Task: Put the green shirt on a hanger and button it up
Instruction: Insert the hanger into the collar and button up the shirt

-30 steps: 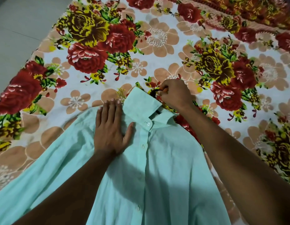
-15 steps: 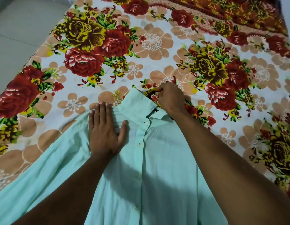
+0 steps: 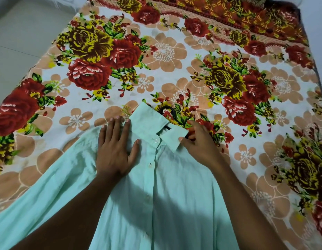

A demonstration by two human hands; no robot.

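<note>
A pale green shirt (image 3: 167, 192) lies front up on the bed, its placket buttoned up to the collar (image 3: 147, 121). The black hook of a hanger (image 3: 166, 110) sticks out above the collar; the rest of the hanger is hidden inside the shirt. My left hand (image 3: 115, 150) rests flat on the shirt's left shoulder, fingers straight. My right hand (image 3: 199, 139) is at the right collar point, thumb on the collar's tip and fingers curled around the shirt's right shoulder edge.
The shirt lies on a floral bedsheet (image 3: 174, 56) with red and yellow roses, which covers the whole bed. A pale tiled floor (image 3: 21, 33) shows beyond the bed's left edge.
My right hand has let go of the hanger hook and moved down and right to the right collar point. My left hand stays flat on the shoulder.
</note>
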